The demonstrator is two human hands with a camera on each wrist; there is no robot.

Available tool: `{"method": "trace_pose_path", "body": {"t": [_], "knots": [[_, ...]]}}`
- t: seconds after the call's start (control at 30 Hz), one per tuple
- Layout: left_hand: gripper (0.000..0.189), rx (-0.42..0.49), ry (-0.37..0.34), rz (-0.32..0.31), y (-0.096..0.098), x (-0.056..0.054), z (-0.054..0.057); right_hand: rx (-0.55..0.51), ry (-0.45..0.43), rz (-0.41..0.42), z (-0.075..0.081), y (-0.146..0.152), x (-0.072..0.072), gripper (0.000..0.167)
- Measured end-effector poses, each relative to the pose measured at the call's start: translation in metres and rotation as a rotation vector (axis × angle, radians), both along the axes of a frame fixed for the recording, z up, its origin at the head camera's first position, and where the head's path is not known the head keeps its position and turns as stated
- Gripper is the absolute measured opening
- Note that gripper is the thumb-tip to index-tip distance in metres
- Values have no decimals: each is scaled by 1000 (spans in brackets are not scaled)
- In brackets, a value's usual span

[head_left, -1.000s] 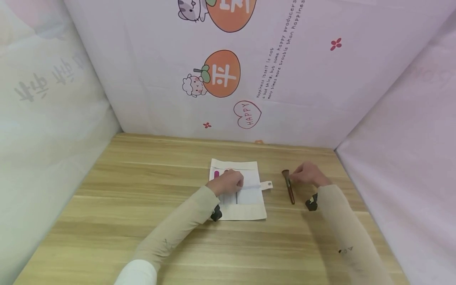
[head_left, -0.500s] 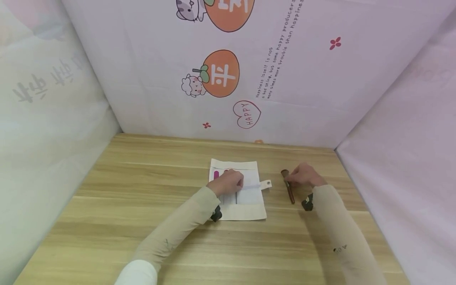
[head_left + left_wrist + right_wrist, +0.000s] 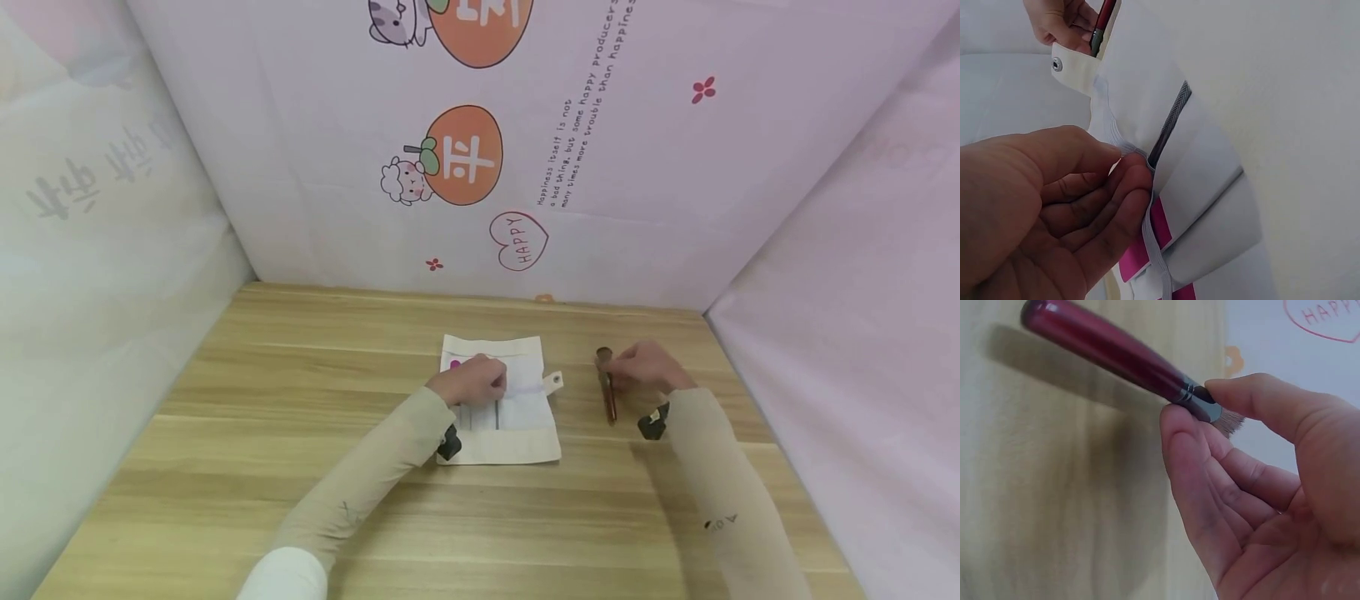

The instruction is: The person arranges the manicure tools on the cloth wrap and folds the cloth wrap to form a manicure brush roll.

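Observation:
A makeup brush [image 3: 1110,353] with a dark red handle and brown bristles is pinched at its metal collar by my right hand [image 3: 649,367]. In the right wrist view its handle casts a separate shadow on the wood. To the left lies an unfolded white brush roll [image 3: 528,446]. My left hand [image 3: 478,380] is over it, thumb and fingertips pinching the roll's pale elastic band [image 3: 1164,278]. A dark strip with a grey woven end [image 3: 1179,103] runs under that band in the left wrist view, near magenta patches [image 3: 1159,225].
The roll's snap tab [image 3: 553,382] sticks out toward the brush. All this is on a wood-grain tabletop [image 3: 315,392]. A white printed back wall [image 3: 622,258] and plain side walls [image 3: 847,333] enclose the table.
My right hand has gone from beside the brush to pinching it, and the brush has shifted slightly toward the back wall. My left hand has moved slightly left; the snap tab has tilted up.

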State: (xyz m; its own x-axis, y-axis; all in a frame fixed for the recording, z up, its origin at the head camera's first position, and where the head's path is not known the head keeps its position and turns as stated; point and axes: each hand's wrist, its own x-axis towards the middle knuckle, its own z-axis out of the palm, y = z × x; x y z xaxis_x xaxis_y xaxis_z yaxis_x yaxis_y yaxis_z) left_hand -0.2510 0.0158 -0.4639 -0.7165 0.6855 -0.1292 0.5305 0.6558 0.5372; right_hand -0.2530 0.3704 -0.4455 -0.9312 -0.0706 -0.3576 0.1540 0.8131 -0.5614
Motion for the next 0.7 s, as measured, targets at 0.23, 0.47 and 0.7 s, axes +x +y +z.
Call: {"method": "trace_pose_path", "body": {"t": [0.23,0.47,0.7], "knots": [[10,-9,-11,-9,-4,-4,-3,-76,5,5,17,-7,-5,46],[10,-4,6,-21,-4,-6,-4,-167,-26,-5,30,-30,-12,55],[11,-12,-22,-14,-3,-6,-4,-233,-26,7,39,-60,-24,52]]}}
